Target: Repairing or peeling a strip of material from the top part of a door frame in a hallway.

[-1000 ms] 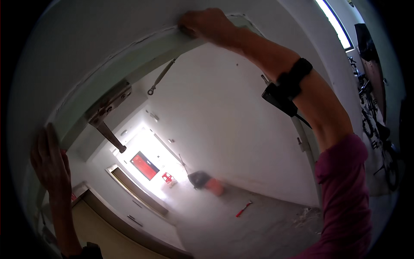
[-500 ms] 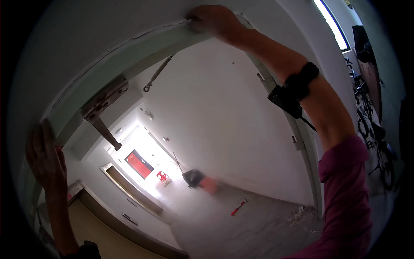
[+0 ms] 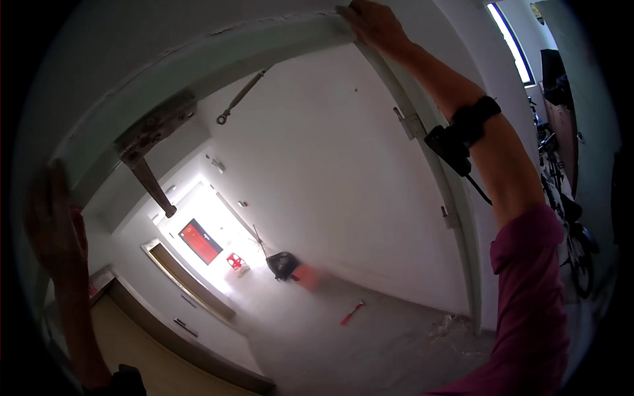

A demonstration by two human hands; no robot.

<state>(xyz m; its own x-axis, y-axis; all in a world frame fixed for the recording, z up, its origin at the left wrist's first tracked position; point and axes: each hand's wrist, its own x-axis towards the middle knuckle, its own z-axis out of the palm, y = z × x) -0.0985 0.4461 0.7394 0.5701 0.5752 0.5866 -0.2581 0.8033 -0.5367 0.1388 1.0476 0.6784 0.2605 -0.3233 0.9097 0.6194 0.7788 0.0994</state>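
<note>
A pale green door frame (image 3: pixel 264 56) runs across the top of the view, with a rough, cracked seam between it and the wall above. High at its right corner, my right hand (image 3: pixel 378 25) has its fingers closed at the seam; a small dark tip shows at them, too little to name. On the left, my left hand (image 3: pixel 56 224) rests with fingers stretched up against the frame's side. A red bit shows by its thumb, and I cannot tell whether it is held. A rusty metal bracket with an arm (image 3: pixel 155 132) hangs from the frame between my hands.
A metal rod with an eye end (image 3: pixel 241 98) hangs from the frame top. Beyond the doorway, a red-handled hammer (image 3: pixel 352 313), a black bag-like thing (image 3: pixel 282 265) and a red stool (image 3: pixel 235 261) stand or lie on the floor. Bicycles (image 3: pixel 573 231) stand at the right.
My right hand has moved right along the top seam to the frame's corner. My left hand sits slightly higher and further left in view, and the whole view has shifted a little.
</note>
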